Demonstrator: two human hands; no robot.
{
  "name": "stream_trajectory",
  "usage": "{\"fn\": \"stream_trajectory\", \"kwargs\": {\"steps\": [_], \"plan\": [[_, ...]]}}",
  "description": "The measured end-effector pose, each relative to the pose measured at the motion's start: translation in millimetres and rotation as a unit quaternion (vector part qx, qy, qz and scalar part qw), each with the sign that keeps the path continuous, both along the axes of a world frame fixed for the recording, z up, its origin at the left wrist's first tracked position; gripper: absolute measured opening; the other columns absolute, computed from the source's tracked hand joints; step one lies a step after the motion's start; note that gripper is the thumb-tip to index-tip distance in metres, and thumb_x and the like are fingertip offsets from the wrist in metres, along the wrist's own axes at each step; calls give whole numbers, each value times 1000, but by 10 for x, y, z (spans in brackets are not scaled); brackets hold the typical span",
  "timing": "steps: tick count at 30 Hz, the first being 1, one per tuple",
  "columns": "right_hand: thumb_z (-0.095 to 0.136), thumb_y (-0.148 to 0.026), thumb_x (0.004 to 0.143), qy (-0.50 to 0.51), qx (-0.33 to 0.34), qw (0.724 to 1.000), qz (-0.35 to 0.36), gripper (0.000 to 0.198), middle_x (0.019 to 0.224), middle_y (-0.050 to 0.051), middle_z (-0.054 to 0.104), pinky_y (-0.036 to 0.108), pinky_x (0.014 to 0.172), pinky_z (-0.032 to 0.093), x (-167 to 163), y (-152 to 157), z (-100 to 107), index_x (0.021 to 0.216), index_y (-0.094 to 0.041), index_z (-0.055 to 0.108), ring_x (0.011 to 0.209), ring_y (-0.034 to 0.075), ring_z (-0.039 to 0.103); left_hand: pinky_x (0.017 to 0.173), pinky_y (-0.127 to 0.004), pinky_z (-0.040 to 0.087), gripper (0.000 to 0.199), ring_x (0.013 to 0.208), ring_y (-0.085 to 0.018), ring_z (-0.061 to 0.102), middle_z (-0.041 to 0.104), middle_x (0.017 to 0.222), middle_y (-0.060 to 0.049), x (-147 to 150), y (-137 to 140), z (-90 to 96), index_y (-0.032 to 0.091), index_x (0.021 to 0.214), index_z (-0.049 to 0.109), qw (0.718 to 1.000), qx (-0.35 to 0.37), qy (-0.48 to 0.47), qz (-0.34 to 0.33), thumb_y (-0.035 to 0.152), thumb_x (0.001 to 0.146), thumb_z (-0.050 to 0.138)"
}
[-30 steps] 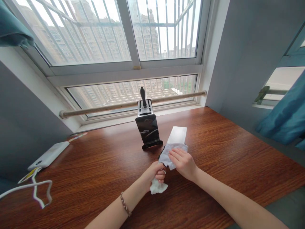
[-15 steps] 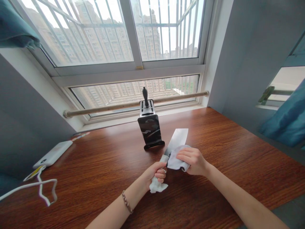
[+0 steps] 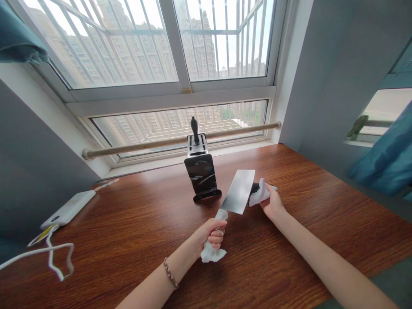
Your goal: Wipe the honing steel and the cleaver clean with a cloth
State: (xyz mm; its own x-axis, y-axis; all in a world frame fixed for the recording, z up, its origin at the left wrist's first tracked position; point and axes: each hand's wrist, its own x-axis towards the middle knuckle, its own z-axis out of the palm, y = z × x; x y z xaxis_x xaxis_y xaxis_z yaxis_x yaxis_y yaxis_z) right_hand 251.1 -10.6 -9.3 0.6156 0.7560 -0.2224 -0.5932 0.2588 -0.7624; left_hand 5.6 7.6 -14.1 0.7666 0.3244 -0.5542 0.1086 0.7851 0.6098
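Observation:
My left hand [image 3: 213, 233] is wrapped round the handle of a cleaver [image 3: 239, 192], with a crumpled white tissue [image 3: 213, 254] between palm and handle. The broad, shiny blade points up and to the right, away from me. On the right of the blade, my right hand [image 3: 273, 201] grips a white and dark cloth [image 3: 260, 194], bunched up beside the blade's edge. Whether the cloth touches the blade I cannot tell. Beyond the cleaver a black knife block [image 3: 202, 176] stands upright, with one black-handled tool [image 3: 195, 130] in its slots.
A brown wooden table [image 3: 135, 223] lies under my hands. At its left edge are a white power bank [image 3: 69, 210] and a white cable [image 3: 53, 253]. Behind the table runs a pale horizontal pipe [image 3: 138, 146] below a barred window. A blue curtain [image 3: 384, 159] hangs on the right.
My right hand has moved the cloth off the blade to the right, baring the whole blade. The left hand still holds the cleaver in nearly the same place.

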Motion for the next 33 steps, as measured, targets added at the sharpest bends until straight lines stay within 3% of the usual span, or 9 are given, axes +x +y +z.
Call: {"fn": "stream_trajectory", "kwargs": {"steps": [5,8,18,22,25,27,29,31,33], "plan": [[41,-30,86,92,-12,973,211,27,90,9,72,40,73,55,-405,-168,29,92,-15,62,81,23,68,32,-18,20,29,31,-2,13,21,36,12,20,-68,20,20,61,36,997,78,13,-9,31,76,60],[35,-35,88,140,13,956,258,32,93,5,72,41,80,52,-367,-199,109,97,-18,61,86,22,67,32,-18,23,31,31,-3,16,25,38,13,28,-111,58,21,67,35,993,113,24,-9,34,74,62],[30,-32,83,1,29,1000,11,32,89,4,70,37,73,55,364,-16,152,86,-21,60,85,19,67,31,-18,26,32,30,-4,23,30,38,13,-36,-44,39,23,75,34,973,220,62,-28,37,72,62],[25,-39,85,-181,-57,963,-190,38,81,4,67,35,68,55,527,-13,140,84,-19,58,84,21,66,31,-18,28,30,30,-4,26,33,39,12,-22,-35,30,22,72,34,967,242,75,-25,35,72,61],[41,-46,83,-260,-67,935,-233,36,83,6,67,35,81,50,456,-90,186,80,-17,61,92,24,63,30,-19,29,25,29,-5,27,35,38,11,3,-59,23,22,71,35,961,261,84,-27,32,73,59],[55,-40,79,-405,-35,897,-176,28,95,8,68,38,94,43,288,-171,204,85,-15,66,102,26,59,29,-18,28,23,29,-5,27,34,37,11,12,-78,16,22,70,36,958,270,87,-32,30,73,57],[52,-31,82,-652,21,756,-53,31,119,10,61,42,105,33,46,-256,182,108,-17,64,119,27,49,29,-18,27,22,28,-5,27,34,37,11,13,-98,13,22,70,37,955,280,85,-41,31,73,57],[46,-24,86,-787,50,613,38,36,131,10,53,45,107,30,-221,-331,122,119,-16,58,128,28,38,29,-18,27,21,28,-5,28,35,37,11,13,-115,16,21,70,39,950,295,87,-49,31,73,57],[45,-23,86,-838,85,528,112,40,135,9,49,45,107,31,-444,-388,57,124,-15,54,131,29,33,29,-19,28,20,28,-6,30,36,37,10,17,-128,24,20,70,41,944,312,97,-43,31,72,58]]}}
